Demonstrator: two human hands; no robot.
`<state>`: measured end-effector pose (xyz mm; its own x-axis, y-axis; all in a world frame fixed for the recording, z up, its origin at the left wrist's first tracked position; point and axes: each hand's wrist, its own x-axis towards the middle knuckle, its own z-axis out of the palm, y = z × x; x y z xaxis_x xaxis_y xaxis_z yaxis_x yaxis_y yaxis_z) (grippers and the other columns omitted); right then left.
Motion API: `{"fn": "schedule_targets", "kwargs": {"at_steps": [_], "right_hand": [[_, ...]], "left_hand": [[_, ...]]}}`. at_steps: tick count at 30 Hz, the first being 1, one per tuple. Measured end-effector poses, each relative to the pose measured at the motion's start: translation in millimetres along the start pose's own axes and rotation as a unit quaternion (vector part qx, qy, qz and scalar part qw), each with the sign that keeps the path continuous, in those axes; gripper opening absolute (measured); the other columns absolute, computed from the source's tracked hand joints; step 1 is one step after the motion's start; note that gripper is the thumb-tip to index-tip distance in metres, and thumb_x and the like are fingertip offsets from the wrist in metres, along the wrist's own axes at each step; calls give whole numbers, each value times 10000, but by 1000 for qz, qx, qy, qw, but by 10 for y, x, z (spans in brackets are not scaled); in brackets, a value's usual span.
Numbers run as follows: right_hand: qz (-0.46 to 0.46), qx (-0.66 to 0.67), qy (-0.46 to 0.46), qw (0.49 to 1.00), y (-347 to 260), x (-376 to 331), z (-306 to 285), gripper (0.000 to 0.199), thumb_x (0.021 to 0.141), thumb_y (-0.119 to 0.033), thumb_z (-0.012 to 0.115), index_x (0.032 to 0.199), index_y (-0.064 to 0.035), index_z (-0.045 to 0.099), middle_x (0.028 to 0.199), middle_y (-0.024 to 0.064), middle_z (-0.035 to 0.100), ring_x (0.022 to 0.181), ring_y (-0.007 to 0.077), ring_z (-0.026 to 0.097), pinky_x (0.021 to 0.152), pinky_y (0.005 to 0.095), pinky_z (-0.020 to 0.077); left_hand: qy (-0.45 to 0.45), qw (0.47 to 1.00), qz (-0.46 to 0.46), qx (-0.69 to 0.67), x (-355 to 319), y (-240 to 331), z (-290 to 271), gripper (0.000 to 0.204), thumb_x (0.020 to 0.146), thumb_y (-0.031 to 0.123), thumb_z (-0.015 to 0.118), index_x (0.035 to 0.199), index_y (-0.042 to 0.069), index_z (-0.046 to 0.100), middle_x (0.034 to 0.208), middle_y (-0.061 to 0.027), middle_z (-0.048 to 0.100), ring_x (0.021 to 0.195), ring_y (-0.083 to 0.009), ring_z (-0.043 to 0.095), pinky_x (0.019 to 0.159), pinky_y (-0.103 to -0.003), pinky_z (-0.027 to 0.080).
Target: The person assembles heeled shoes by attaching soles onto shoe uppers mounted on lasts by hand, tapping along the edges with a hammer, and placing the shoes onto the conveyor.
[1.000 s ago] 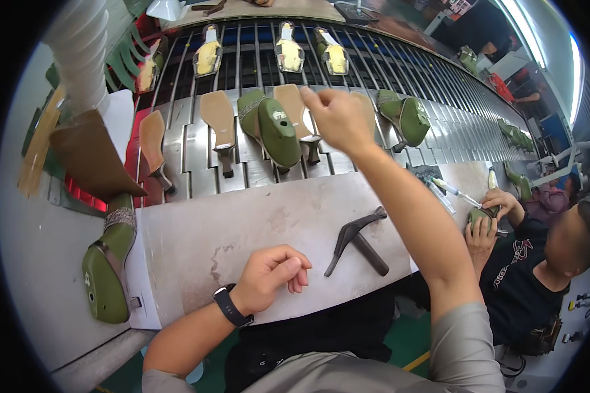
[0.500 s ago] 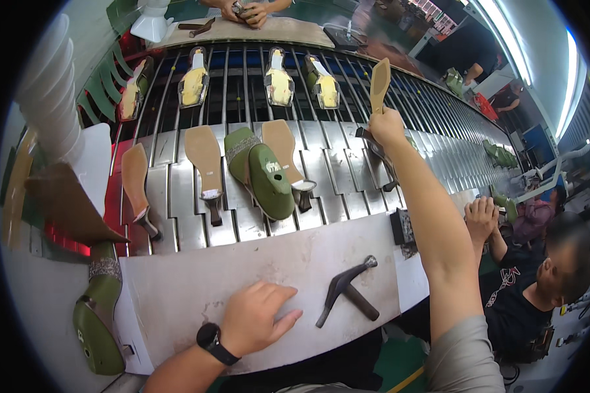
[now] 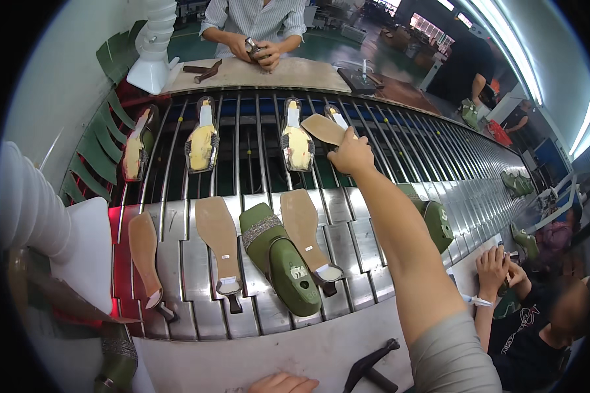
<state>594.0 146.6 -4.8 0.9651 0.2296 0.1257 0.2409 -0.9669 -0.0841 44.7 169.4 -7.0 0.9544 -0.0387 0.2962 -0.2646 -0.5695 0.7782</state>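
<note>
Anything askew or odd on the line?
Mildly: the olive-green shoe with a glittery grey band lies slanted on the silver slatted-metal conveyor, crowding the tan heeled sole to its right, while two tan soles leftward lie apart. The tan sole in the right hand shows nothing odd.

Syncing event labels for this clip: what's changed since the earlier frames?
Right hand took hold of a tan sole, lifted it off the metal slats and carried it forward, over the roller bars. View tilted up; left hand now at the lower edge. Unmoved: hammer, central green shoe, three other tan soles.
</note>
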Motion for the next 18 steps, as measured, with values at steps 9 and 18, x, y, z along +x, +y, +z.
{"fn": "schedule_targets", "kwargs": {"at_steps": [9,18], "right_hand": [[41,254,-43,965,671,-1396,-1224,741,798,-453,811,1310,37,594,1143,242,731,1122,364,725,1012,431,546],[50,725,-382,570,596,-4944,-1454,593,1096,-546,548,1266,18,621,1025,161,714,811,285,766,629,411,649]], "left_hand": [[9,999,43,21,-49,-116,34,330,861,258,852,1115,74,750,1002,-96,754,885,-301,714,760,-397,586],[232,875,236,353,-299,519,-94,802,824,344,848,1508,107,503,1579,-144,537,1436,-358,530,1201,-676,307]]}}
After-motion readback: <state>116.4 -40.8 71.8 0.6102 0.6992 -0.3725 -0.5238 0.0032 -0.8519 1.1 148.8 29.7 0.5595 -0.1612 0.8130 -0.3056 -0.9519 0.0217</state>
